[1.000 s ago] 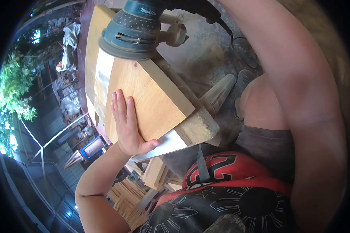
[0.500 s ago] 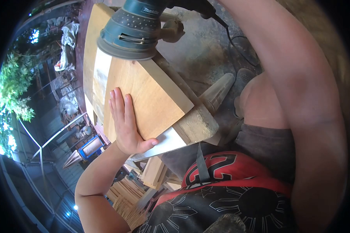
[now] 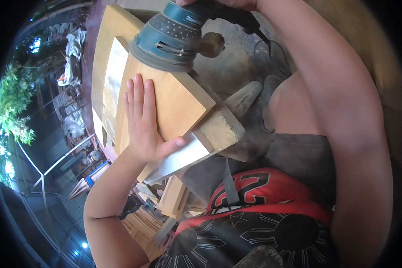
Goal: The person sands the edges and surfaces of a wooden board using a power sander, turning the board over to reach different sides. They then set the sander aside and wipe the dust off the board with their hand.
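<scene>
A pale wooden board point(image 3: 178, 100) with an angled corner lies across a rough timber block point(image 3: 221, 129) and a white-faced panel point(image 3: 178, 158). My left hand point(image 3: 143, 123) presses flat on the board near its left side, fingers stretched out and thumb apart. A teal Makita orbital sander point(image 3: 174, 42) rests with its round pad on the far part of the board. My right hand point(image 3: 243, 3) grips the sander at the top edge of the view, mostly cut off by the frame. The sander's pad hides part of the board's surface.
A larger curved wooden piece point(image 3: 107, 53) extends beyond the board on the left. The sander's black cord point(image 3: 268, 49) hangs toward the floor on the right, near my bent leg point(image 3: 297, 109). Stacked wood strips point(image 3: 143, 225) lie lower left; a blue-framed item point(image 3: 96, 174) stands farther off.
The sander has shifted right across the board, toward its right edge. My left hand has slid slightly farther up the board, still flat. The whole view has tilted a little.
</scene>
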A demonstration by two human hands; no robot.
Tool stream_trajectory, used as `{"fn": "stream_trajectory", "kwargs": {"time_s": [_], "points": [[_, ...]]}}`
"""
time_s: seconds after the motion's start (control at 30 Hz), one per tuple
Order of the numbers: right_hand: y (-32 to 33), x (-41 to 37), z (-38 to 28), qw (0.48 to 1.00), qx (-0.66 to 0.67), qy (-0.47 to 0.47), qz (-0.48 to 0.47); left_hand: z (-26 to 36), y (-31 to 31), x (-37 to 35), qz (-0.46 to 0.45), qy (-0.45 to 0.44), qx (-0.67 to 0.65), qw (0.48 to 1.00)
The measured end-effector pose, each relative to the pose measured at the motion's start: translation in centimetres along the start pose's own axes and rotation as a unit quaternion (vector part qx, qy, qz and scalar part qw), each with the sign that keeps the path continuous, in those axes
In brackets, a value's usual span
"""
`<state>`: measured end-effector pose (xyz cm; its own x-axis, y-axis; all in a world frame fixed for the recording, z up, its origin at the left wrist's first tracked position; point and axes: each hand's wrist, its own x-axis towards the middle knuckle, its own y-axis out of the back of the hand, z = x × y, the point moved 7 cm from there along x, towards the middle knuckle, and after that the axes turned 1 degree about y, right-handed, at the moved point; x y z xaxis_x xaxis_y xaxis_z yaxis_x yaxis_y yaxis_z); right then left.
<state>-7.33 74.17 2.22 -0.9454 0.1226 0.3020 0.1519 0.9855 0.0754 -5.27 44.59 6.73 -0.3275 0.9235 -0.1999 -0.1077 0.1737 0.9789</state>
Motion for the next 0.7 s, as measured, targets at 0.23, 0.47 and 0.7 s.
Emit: {"fn": "stream_trajectory", "kwargs": {"time_s": [0.23, 0.47, 0.7], "points": [[-0.5, -0.6, 0.8, 0.998, 0.046, -0.044, -0.009, -0.6, -0.3, -0.4, 0.009, 0.006, -0.013, 1.000], [0.0, -0.7, -0.2, 1.000, -0.001, -0.006, 0.018, -0.6, -0.3, -0.3, 0.011, 0.011, -0.020, 1.000], [0.1, -1.1, -0.7, 0.999, -0.007, 0.023, 0.035, -0.7, -0.4, -0.3, -0.003, 0.014, -0.017, 1.000]]}}
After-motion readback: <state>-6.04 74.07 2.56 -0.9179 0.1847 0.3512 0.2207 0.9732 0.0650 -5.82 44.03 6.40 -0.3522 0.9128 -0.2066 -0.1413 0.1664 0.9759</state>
